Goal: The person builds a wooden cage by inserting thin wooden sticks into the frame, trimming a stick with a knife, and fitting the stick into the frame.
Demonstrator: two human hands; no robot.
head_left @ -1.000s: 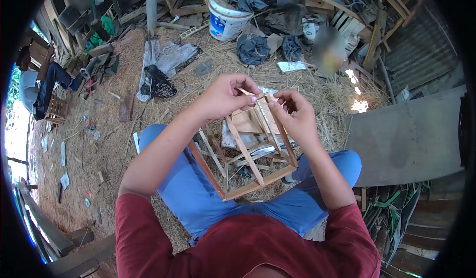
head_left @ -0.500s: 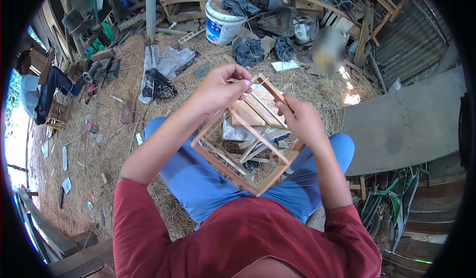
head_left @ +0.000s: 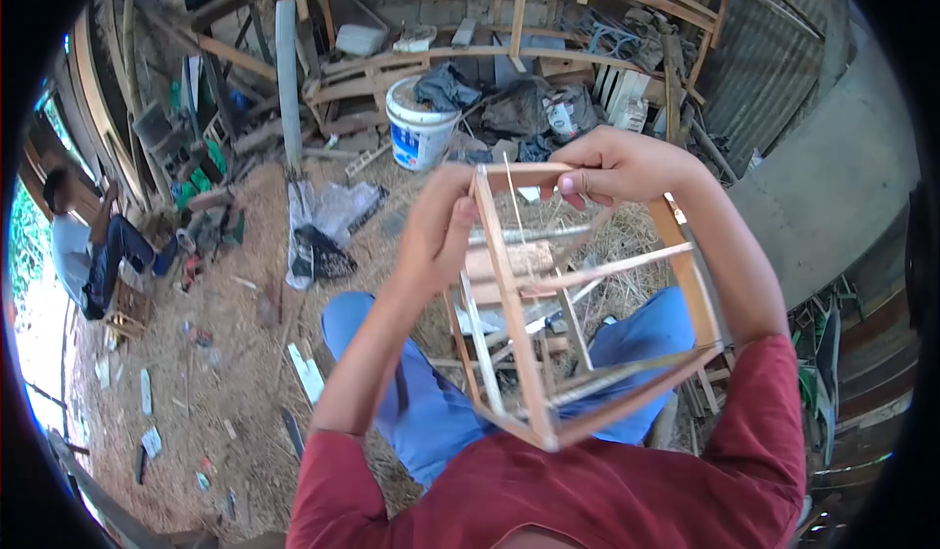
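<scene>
A small open wooden frame [head_left: 517, 324], built of thin slats joined at the corners, is held up over my lap, tilted toward me. My left hand [head_left: 441, 226] is closed around its upper left corner. My right hand [head_left: 632, 169] grips the top rail with thumb and fingers, close to the upper right corner. Between the hands, a thin light strip [head_left: 513, 191] sticks up past the top rail; I cannot tell whether it is fixed to the frame. Through the openings, a light wood block [head_left: 509, 259] shows on the ground between my knees.
A white bucket [head_left: 419, 138] with dark plastic stands ahead, near a grey post [head_left: 288, 89]. Plastic sheeting [head_left: 338, 211] lies on the straw-covered ground. A large grey board [head_left: 832, 157] is at right. Another person [head_left: 83, 240] sits at far left. Wooden rails [head_left: 421, 54] run along the back.
The frame has turned and come up, its slats now more upright. My right hand has moved from its right side to the top rail. My left hand has shifted lower. The view has tilted upward.
</scene>
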